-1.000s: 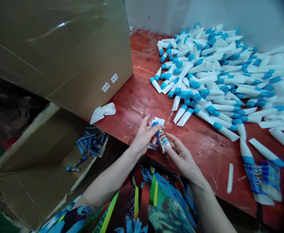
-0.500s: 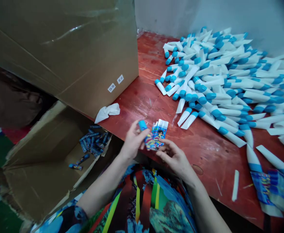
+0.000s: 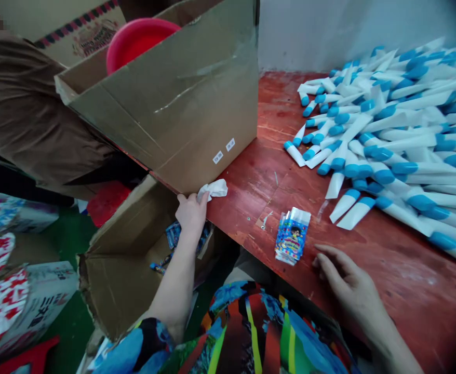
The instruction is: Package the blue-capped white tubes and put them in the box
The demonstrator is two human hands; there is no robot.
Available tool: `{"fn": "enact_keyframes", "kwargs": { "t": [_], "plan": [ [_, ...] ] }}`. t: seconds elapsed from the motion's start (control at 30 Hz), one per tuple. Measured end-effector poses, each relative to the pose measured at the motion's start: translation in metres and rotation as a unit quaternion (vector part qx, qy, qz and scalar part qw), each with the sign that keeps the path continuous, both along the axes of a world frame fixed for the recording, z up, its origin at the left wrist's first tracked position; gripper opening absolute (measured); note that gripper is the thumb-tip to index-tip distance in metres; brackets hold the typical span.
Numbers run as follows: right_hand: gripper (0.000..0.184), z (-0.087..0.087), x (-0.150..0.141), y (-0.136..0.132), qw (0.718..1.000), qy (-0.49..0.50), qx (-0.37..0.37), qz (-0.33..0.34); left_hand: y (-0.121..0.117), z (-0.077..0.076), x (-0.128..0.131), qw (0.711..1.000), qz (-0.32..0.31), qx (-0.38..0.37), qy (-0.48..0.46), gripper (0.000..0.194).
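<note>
My left hand (image 3: 191, 213) is curled at the table edge above an open cardboard box (image 3: 122, 275), its fingertips against a crumpled white cloth (image 3: 212, 189). I cannot tell whether it holds anything. A small stack of printed blue cartoon packets (image 3: 292, 236) lies on the red wooden table (image 3: 407, 270). My right hand (image 3: 352, 285) rests open on the table to the right of the stack, not touching it. A large heap of white tubes with blue caps (image 3: 384, 140) covers the table's right side. Several small blue packets (image 3: 185, 241) lie inside the box, partly hidden by my left arm.
A large cardboard box (image 3: 165, 124) stands at the table's left end, with a red plastic basin (image 3: 138, 44) behind it. A person's brown sleeve (image 3: 25, 109) hangs at the upper left. Printed cartons (image 3: 13, 306) stand on the green floor at the lower left.
The view has swung left. My left hand has moved to the cloth, and the blue-capped item is no longer seen in it. My right hand has let go of the packets and moved right.
</note>
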State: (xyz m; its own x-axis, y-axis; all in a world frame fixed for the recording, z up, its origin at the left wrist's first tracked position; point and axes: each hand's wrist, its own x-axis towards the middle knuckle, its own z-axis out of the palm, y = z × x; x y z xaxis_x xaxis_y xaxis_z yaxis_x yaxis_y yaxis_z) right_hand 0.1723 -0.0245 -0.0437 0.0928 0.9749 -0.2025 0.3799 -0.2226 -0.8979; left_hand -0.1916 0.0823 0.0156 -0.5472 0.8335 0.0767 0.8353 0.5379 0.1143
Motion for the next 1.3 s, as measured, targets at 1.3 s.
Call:
{"fn": "enact_keyframes", "kwargs": {
  "t": [1.3],
  "plan": [
    [0.055, 0.027, 0.034, 0.072, 0.955, 0.201, 0.011, -0.216, -0.021, 0.013, 0.133, 0.92, -0.267, -0.061, -0.282, 0.031]
  ]
}}
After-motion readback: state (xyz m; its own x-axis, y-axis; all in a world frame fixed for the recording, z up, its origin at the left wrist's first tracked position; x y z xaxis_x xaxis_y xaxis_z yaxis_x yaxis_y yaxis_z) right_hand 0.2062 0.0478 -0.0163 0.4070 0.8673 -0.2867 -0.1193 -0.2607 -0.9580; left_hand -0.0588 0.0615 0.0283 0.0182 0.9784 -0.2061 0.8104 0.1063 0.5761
